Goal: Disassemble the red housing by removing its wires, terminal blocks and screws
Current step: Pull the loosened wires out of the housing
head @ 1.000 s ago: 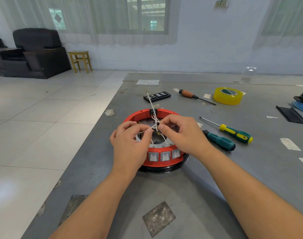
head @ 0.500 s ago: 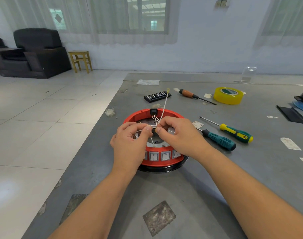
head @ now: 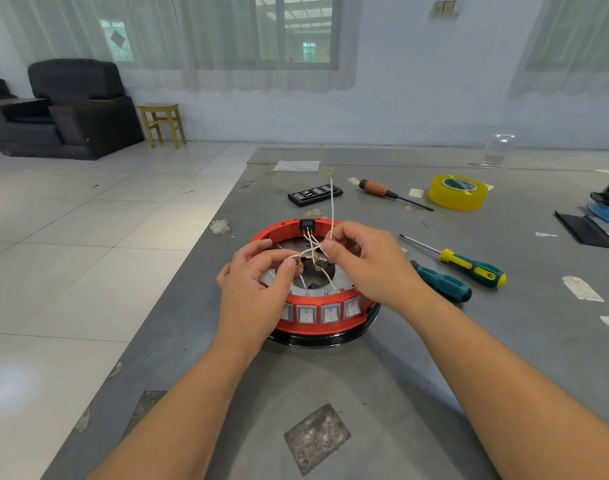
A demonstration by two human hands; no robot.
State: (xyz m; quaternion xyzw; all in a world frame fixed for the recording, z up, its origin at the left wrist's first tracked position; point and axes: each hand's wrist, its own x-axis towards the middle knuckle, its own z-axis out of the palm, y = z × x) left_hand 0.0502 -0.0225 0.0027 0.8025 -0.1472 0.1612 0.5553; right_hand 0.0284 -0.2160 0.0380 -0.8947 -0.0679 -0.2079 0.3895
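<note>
Now the left hand (head: pixel 258 289) pinches white wires (head: pixel 308 252) over the red housing (head: pixel 317 322) in the middle of the frame. Just right, the right hand (head: pixel 369 265) pinches one wire (head: pixel 332 202) that points straight up, so it is nearer.

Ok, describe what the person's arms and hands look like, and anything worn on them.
Both forearms are bare right to the frame's lower edge: no sleeves in view. The left hand and right hand have no gloves, and no rings, watch or bracelets are visible. Fingernails are short and unpainted.
</note>
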